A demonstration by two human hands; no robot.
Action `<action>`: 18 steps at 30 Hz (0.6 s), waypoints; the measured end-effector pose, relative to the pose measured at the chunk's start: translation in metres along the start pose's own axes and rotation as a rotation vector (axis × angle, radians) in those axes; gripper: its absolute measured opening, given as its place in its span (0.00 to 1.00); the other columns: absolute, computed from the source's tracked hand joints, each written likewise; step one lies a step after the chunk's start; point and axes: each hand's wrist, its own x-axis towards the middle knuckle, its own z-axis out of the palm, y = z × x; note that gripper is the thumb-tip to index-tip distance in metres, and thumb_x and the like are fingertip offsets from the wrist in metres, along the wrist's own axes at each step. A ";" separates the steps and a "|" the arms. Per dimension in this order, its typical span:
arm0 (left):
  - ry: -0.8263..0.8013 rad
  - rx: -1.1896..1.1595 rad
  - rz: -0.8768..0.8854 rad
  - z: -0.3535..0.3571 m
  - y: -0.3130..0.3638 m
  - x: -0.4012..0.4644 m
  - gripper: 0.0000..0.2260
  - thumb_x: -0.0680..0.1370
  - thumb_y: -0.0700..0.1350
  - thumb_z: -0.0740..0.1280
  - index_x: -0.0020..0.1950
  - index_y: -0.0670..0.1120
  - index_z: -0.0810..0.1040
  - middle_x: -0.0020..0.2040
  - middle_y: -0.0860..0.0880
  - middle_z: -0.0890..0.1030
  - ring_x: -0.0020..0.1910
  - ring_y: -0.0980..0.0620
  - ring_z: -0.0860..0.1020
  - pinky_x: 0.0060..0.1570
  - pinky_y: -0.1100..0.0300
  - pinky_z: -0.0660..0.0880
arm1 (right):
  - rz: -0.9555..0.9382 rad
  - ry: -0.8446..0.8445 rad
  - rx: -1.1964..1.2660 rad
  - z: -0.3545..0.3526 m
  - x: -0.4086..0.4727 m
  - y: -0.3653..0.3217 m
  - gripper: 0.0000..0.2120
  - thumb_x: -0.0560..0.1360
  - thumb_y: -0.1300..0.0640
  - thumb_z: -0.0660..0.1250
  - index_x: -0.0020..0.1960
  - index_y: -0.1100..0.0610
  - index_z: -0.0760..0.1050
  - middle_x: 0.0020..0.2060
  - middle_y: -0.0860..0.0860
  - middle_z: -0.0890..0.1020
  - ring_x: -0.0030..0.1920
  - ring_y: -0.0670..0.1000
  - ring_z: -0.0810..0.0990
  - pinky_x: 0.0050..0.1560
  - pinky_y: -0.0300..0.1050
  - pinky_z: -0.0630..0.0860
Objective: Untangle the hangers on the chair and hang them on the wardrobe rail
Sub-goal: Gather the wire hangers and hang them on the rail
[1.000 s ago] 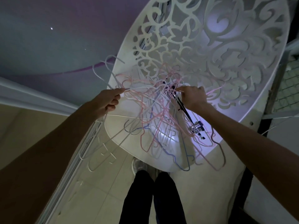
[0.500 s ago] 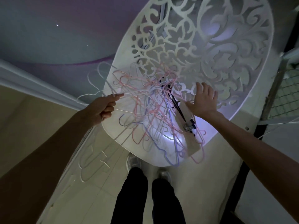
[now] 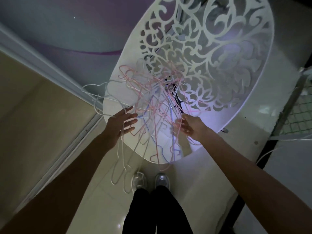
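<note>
Tangled hangers (image 3: 152,105) piled on chair (image 3: 236,115) seat, several dangling off its front edge. Left hand (image 3: 120,123) spread flat, fingers straight, white wires draped across them. Right hand (image 3: 191,124) fingers curled, pinching pink wire near seat's right side.

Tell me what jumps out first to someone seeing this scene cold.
The tangle of hangers, thin pink, white and blue wire, heaped on the seat of the white chair mid-frame. Behind it rises the chair's broad oval back, cut through with scrollwork. At the pile's near edge, the left hand spreads open fingers among white loops that dangle toward the floor, while the right hand pinches pink wire.
</note>
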 end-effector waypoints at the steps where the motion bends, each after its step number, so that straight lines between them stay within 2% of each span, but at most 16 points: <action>1: 0.009 0.034 0.037 0.001 0.003 -0.002 0.14 0.81 0.42 0.57 0.66 0.51 0.71 0.49 0.53 0.80 0.46 0.55 0.79 0.42 0.61 0.73 | -0.054 -0.017 -0.004 0.003 0.000 0.000 0.12 0.80 0.60 0.57 0.37 0.57 0.67 0.30 0.54 0.74 0.20 0.46 0.72 0.20 0.31 0.68; 3: 0.049 0.112 0.115 0.002 0.010 -0.008 0.14 0.81 0.44 0.59 0.65 0.52 0.72 0.49 0.54 0.80 0.43 0.57 0.80 0.41 0.62 0.71 | -0.205 0.013 -0.083 0.007 0.000 -0.002 0.11 0.80 0.62 0.55 0.39 0.55 0.67 0.31 0.54 0.72 0.19 0.44 0.72 0.19 0.32 0.66; 5: 0.114 0.167 0.203 0.000 0.016 -0.010 0.13 0.81 0.46 0.59 0.64 0.51 0.74 0.50 0.55 0.80 0.39 0.60 0.78 0.36 0.64 0.65 | -0.335 0.134 -0.195 0.009 -0.001 -0.006 0.07 0.79 0.62 0.56 0.45 0.55 0.70 0.31 0.52 0.72 0.20 0.42 0.72 0.21 0.34 0.67; 7: 0.165 0.155 0.257 -0.006 0.021 -0.008 0.12 0.81 0.45 0.59 0.63 0.49 0.75 0.53 0.54 0.80 0.38 0.61 0.77 0.32 0.65 0.62 | -0.399 0.217 -0.217 0.009 0.002 -0.010 0.06 0.79 0.61 0.57 0.46 0.55 0.71 0.28 0.51 0.73 0.17 0.41 0.69 0.20 0.34 0.65; 9: 0.175 0.088 0.244 -0.012 0.026 -0.002 0.11 0.81 0.45 0.59 0.60 0.50 0.76 0.54 0.55 0.80 0.42 0.60 0.76 0.35 0.65 0.63 | -0.435 0.190 -0.234 0.011 0.000 -0.017 0.05 0.79 0.59 0.60 0.44 0.56 0.71 0.24 0.50 0.72 0.18 0.44 0.69 0.22 0.38 0.65; 11: 0.163 -0.044 0.195 -0.018 0.034 0.005 0.08 0.81 0.46 0.59 0.55 0.51 0.77 0.51 0.55 0.82 0.43 0.60 0.79 0.39 0.66 0.65 | -0.429 0.145 -0.303 0.012 -0.003 -0.023 0.01 0.78 0.60 0.61 0.49 0.57 0.69 0.25 0.51 0.72 0.22 0.49 0.69 0.26 0.41 0.65; 12: 0.151 -0.129 0.166 -0.020 0.037 0.008 0.07 0.81 0.46 0.60 0.52 0.50 0.78 0.48 0.54 0.83 0.42 0.61 0.80 0.37 0.67 0.67 | -0.414 0.126 -0.327 0.010 -0.004 -0.026 0.03 0.77 0.61 0.62 0.50 0.58 0.69 0.27 0.52 0.72 0.24 0.50 0.69 0.27 0.41 0.66; 14: 0.108 -0.280 0.105 -0.023 0.039 0.015 0.06 0.80 0.46 0.61 0.49 0.48 0.77 0.41 0.54 0.84 0.38 0.61 0.82 0.33 0.69 0.71 | -0.398 0.073 -0.352 0.006 -0.008 -0.032 0.04 0.77 0.64 0.63 0.45 0.58 0.68 0.28 0.53 0.72 0.25 0.51 0.68 0.26 0.41 0.66; 16: 0.024 -0.312 0.072 -0.023 0.038 0.018 0.06 0.80 0.45 0.61 0.47 0.48 0.77 0.39 0.55 0.84 0.41 0.61 0.81 0.46 0.70 0.72 | -0.468 0.035 -0.392 0.004 -0.011 -0.037 0.10 0.76 0.65 0.64 0.38 0.57 0.67 0.27 0.53 0.72 0.24 0.51 0.69 0.25 0.41 0.65; 18: -0.023 -0.289 0.069 -0.021 0.036 0.018 0.06 0.80 0.43 0.61 0.47 0.48 0.77 0.40 0.56 0.83 0.45 0.61 0.80 0.54 0.67 0.70 | -0.556 0.042 -0.509 0.004 -0.015 -0.042 0.07 0.77 0.62 0.64 0.40 0.61 0.70 0.25 0.52 0.72 0.20 0.46 0.70 0.25 0.40 0.67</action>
